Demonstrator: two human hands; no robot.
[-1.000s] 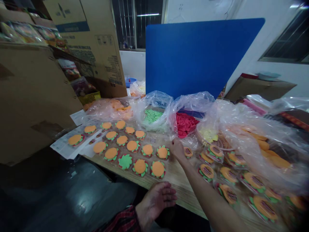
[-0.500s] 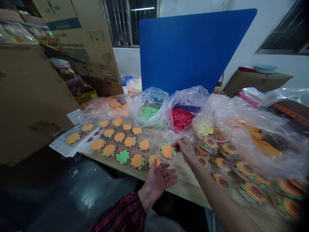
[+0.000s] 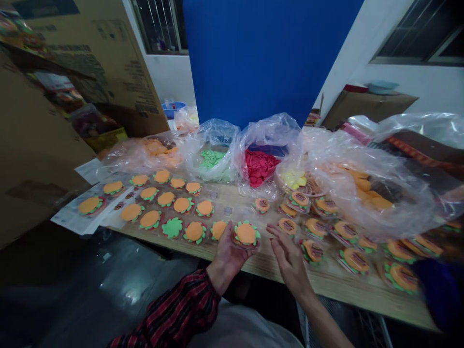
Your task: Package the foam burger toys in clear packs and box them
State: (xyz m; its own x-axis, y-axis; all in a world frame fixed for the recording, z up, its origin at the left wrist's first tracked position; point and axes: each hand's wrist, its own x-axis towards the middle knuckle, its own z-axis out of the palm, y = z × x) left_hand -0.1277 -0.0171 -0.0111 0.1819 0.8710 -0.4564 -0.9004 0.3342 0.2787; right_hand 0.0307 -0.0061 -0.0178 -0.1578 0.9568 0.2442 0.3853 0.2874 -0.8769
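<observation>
Left hand grips burger; right hand empty, fingers parted. Advisable: hold burger level, squeeze lightly.

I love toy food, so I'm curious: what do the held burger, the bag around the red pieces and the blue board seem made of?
Burger: probably matte foam or felt, going by its flat, shineless orange top and cut-out green frill.
Bag: thin, glossy clear plastic, creased and see-through.
Blue board: smooth and evenly coloured, perhaps plastic or painted panel.
</observation>
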